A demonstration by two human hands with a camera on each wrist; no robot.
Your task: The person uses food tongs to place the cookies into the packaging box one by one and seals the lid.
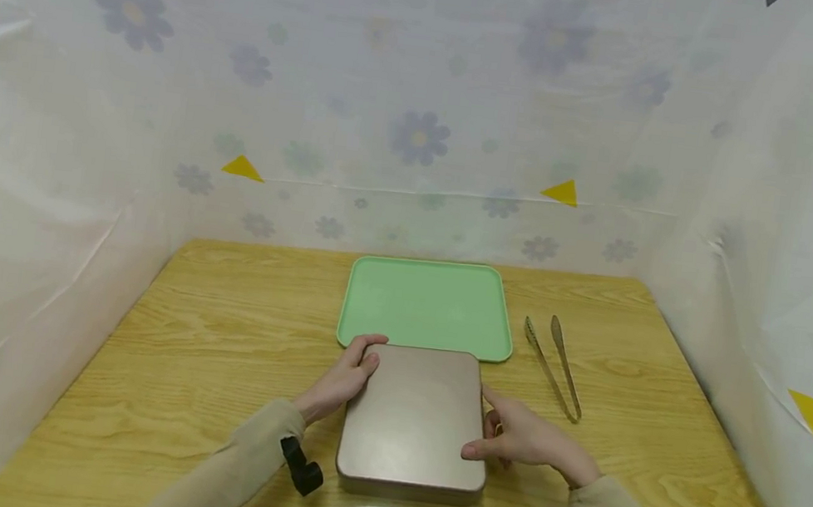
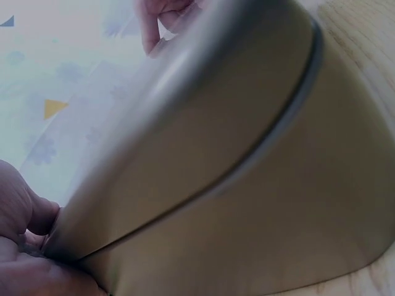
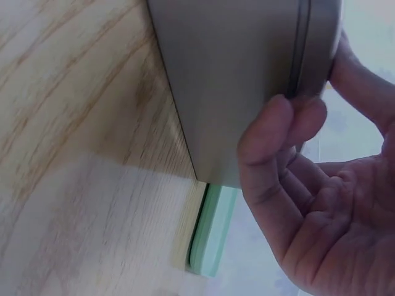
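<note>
A flat metal tin (image 1: 417, 422) with a closed-looking lid lies on the table, its far edge overlapping the near rim of the green tray (image 1: 427, 302) in the head view. My left hand (image 1: 347, 376) grips its far left corner, thumb along the lid's edge and fingers round the far side. At the right side my right hand (image 1: 532, 435) holds the lid's rim, thumb over the top edge. In the right wrist view, curled fingertips (image 3: 278, 120) press at the seam under the lid (image 3: 318, 46). The left wrist view shows the seam running along the tin's side (image 2: 247, 216).
Metal tongs (image 1: 558, 379) lie spread on the table right of the tray. The wooden table (image 1: 232, 326) is bounded by white patterned sheeting (image 1: 426, 80) at the back and both sides.
</note>
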